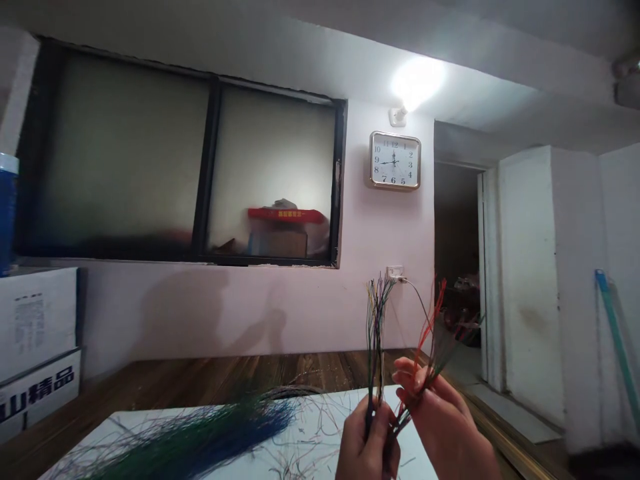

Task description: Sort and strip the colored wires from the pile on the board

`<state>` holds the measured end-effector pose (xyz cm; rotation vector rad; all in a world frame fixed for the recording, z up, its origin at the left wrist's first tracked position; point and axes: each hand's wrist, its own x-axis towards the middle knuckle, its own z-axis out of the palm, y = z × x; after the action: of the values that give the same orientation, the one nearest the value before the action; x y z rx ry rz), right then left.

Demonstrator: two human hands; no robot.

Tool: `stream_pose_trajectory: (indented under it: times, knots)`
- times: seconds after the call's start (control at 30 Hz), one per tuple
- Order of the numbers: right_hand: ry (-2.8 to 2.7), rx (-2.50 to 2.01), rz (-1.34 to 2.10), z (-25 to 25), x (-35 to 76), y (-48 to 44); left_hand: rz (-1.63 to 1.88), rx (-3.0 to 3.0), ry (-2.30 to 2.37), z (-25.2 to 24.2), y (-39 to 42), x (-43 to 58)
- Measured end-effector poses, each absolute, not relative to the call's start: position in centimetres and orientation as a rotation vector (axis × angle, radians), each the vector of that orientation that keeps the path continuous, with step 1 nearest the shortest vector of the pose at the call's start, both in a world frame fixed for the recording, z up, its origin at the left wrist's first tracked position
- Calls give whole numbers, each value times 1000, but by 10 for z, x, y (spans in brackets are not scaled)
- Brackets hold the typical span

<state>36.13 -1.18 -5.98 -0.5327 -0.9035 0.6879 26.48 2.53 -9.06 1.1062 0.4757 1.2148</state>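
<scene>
Above a wooden table (225, 373), two bare hands rise into the lower right of the view, each closed around fine wires. The left hand (367, 443) is curled shut near the lower end of an upright bunch of thin multicoloured wires (374, 327), which stands in a narrow sheaf of green, yellow, red and dark strands. Just beside it, the right hand (435, 413) has its fingers (407, 377) bent tightly around a second bunch of wires (440, 347), which fans up and to the right, with bright red strands at the front. Low down, the two bunches come close together; whether they are joined is hidden by the hands.

Both hands appear to be holding the strands apart in two sheaves. With both grips full, drawing out any single wire would seem to call for one hand to loosen first.

Under the hands, a white sheet (320, 427) lies on the table, scattered with loose thin wires. A long sheaf of blue and green wires (200, 427) stretches across its left side, blurred by closeness to the camera.

Beyond the table rises a pale pink wall with a square wall clock (395, 161), a dark-framed frosted window (125, 153) and a small white wall socket (395, 272) directly behind the wires, with a dark doorway (455, 233) to the right
</scene>
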Motion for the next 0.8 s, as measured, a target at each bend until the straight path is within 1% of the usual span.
stream_pose_trajectory:
  times: [0.1, 0.3, 0.53, 0.67, 0.8]
  knots:
    - [-923, -467, 783, -57, 360, -12, 1201, 1085, 470, -91, 25, 265]
    - [-905, -351, 796, -58, 356, -10, 1136, 1180, 388, -95, 33, 265]
    - [-727, -597, 814, -65, 357, -9, 1002, 1343, 249, -97, 31, 267]
    - [-628, -601, 828, -60, 356, -11, 947, 1383, 222, -96, 28, 267]
    - [-651, -577, 823, -58, 355, -10, 942, 1361, 253, -97, 33, 262]
